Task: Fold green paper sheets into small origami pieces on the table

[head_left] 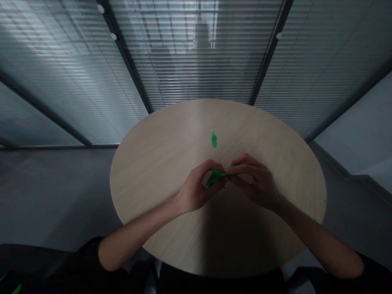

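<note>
A small folded piece of green paper (215,177) is held over the middle of a round light-wood table (153,171). My left hand (197,188) pinches its left part with thumb and fingers curled round it. My right hand (255,181) pinches its right tip, fingers pressed together. Most of the paper is hidden between my fingers. A second small green folded piece (214,139) lies alone on the table just beyond my hands, touched by neither hand.
Glass walls with horizontal blinds (190,61) and dark frames stand right behind the table's far edge. Grey floor (55,196) lies to the left and right of the table. A bit of green (16,289) shows at the bottom left corner.
</note>
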{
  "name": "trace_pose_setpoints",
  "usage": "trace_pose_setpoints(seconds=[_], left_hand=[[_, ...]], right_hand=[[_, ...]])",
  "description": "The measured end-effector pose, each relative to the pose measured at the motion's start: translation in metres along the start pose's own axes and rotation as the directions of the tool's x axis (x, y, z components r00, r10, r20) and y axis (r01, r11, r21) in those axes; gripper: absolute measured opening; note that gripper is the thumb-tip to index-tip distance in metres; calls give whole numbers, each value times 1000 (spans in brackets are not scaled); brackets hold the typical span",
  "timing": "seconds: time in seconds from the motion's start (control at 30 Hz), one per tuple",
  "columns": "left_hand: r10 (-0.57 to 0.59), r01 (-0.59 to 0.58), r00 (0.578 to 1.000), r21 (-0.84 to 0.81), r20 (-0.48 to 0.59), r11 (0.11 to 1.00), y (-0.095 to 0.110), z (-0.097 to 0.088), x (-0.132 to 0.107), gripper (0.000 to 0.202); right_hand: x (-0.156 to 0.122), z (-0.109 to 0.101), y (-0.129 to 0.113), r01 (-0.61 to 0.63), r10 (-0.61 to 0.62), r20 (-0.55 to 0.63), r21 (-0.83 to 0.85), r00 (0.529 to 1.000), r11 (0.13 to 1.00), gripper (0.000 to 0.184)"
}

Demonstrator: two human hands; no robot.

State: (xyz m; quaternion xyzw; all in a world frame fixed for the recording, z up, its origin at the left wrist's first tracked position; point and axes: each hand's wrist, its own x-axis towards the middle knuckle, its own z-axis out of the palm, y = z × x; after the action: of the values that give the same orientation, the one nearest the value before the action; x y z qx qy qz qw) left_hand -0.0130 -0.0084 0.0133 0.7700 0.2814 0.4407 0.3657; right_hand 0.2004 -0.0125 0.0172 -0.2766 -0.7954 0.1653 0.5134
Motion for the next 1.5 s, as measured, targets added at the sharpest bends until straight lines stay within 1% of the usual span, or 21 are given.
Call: trace_pose_setpoints(seconds=[0.13,0.3,0.47,0.57,0.67,0.73,0.83,0.93,1.07,1.23,1.33,1.5], left_hand=[[-12,9,999,-62,-36,998,0,3,0,11],[-13,5,999,-191,-41,982,-3,4,1,11],[60,-73,995,-155,-83,985,-4,2,0,10],[78,-90,993,-155,-86,984,-3,2,0,8],[47,-58,997,-188,-62,980,0,3,1,11],[13,-27,998,-205,-68,978,0,4,1,14],[-24,-3,993,-229,-116,974,-1,7,2,18],[-30,-8,987,-236,-158,972,-2,8,2,18],[-30,-11,979,-204,-200,979,0,9,2,17],[-41,13,983,-159,-176,987,2,8,2,17],[-64,33,981,-164,-185,986,2,7,1,16],[-95,63,973,-154,-208,986,2,7,1,16]], right_hand=[[0,-1,0,9,-10,-27,-39,1000,999,10],[2,0,-2,11,-14,-53,-60,998,998,2],[-2,1,-2,-53,53,-19,-15,998,998,8],[-2,1,-4,-90,91,-20,53,996,995,6],[-1,1,-7,-113,118,-26,134,993,984,5],[0,1,-8,-129,135,-26,162,990,978,5],[-1,2,-8,-181,187,-9,202,982,962,3],[-2,3,-7,-246,253,5,250,968,936,4],[-3,4,-6,-271,276,11,238,961,933,6],[-3,5,-6,-324,321,47,199,946,925,10],[-4,5,-5,-349,343,63,205,937,915,10],[-3,4,-6,-320,319,41,210,947,924,7]])
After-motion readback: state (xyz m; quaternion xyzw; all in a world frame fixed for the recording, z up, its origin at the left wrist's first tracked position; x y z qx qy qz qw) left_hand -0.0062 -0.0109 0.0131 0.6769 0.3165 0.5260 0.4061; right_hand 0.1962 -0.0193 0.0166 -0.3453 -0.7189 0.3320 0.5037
